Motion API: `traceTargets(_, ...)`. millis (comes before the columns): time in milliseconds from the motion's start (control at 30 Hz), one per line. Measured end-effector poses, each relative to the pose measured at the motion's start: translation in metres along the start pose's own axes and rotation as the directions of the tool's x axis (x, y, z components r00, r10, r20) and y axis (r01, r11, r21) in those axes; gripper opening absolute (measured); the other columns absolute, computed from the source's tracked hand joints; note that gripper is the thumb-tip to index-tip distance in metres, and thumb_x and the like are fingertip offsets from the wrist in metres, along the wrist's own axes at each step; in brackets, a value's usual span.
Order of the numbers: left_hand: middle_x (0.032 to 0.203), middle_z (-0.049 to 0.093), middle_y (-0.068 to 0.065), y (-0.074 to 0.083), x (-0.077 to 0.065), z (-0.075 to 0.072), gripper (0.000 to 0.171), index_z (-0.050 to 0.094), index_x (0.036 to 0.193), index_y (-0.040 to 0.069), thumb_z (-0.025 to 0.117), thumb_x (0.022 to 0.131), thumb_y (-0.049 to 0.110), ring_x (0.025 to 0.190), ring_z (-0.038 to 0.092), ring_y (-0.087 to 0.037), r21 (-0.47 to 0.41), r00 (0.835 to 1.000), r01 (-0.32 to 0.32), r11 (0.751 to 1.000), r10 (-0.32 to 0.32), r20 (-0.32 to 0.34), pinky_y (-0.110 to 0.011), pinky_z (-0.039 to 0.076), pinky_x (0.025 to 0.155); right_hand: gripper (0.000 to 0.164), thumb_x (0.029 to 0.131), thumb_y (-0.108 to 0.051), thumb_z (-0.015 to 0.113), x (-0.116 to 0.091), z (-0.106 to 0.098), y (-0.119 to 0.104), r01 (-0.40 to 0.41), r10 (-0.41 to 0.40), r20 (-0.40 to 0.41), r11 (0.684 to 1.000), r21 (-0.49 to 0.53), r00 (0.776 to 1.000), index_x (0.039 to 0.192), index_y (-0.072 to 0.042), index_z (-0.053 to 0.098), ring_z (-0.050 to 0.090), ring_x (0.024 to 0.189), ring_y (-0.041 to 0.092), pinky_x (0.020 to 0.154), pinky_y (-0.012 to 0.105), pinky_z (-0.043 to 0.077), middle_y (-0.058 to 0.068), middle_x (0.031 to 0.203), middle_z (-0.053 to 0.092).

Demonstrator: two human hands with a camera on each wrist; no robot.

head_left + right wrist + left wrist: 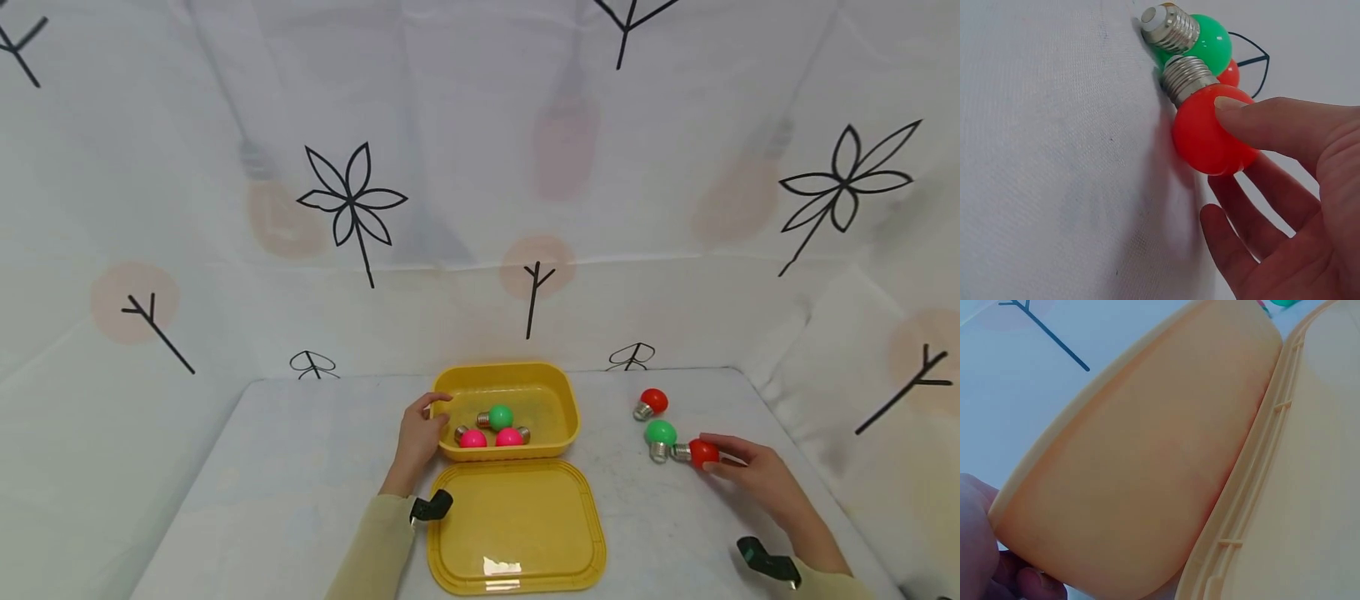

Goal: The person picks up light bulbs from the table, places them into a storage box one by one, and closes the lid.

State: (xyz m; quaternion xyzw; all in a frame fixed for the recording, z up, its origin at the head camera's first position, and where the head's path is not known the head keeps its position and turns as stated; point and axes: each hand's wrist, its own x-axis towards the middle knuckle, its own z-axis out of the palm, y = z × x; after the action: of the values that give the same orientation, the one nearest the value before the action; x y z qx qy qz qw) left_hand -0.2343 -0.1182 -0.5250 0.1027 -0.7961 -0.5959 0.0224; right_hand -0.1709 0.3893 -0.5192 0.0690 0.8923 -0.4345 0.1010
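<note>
My right hand [757,471] pinches a red light bulb [1207,134] by its round globe, thumb on one side and fingers on the other. Its metal screw base points toward a green bulb [661,432] close beside it. Just behind lies a second red bulb [654,401]. On the left, my left hand [422,433] holds the side of a yellow plastic box [506,377], fingers over the rim and thumb against the wall. Inside the box lie a green bulb [500,417] and two pink bulbs [472,438], [509,437].
A yellow lid [517,525] lies flat on the white table [285,492], directly in front of the box. Behind the table rises a white cloth backdrop [465,317] with black plant drawings, and more of it hangs at both sides.
</note>
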Motion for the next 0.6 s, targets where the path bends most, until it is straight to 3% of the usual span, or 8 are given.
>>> traceTargets(400, 0.140, 0.053, -0.014, -0.0011, 0.0005, 0.0005, 0.027, 0.070, 0.113, 0.014, 0.060, 0.091, 0.002, 0.073, 0.053, -0.020, -0.008, 1.000, -0.006, 1.000, 0.006, 0.002, -0.025, 0.045, 0.058, 0.065, 0.093, -0.029, 0.071, 0.0005, 0.0016, 0.0013, 0.028, -0.028, -0.012, 1.000, -0.007, 1.000, 0.142, 0.006, 0.047, 0.040, 0.127, 0.051, 0.094, 0.057, 0.047, 0.033, 0.141, 0.045)
traceTargets(600, 0.140, 0.053, -0.013, -0.0019, 0.0006, 0.0006, 0.028, 0.070, 0.113, 0.015, 0.060, 0.091, 0.002, 0.082, 0.055, -0.024, 0.002, 1.000, 0.003, 1.000, -0.003, -0.002, -0.024, 0.047, 0.060, 0.065, 0.093, -0.031, 0.071, -0.0013, 0.0019, 0.0005, 0.026, -0.026, -0.015, 0.999, -0.019, 1.000, 0.141, 0.007, 0.048, 0.040, 0.127, 0.052, 0.096, 0.060, 0.044, 0.034, 0.140, 0.046)
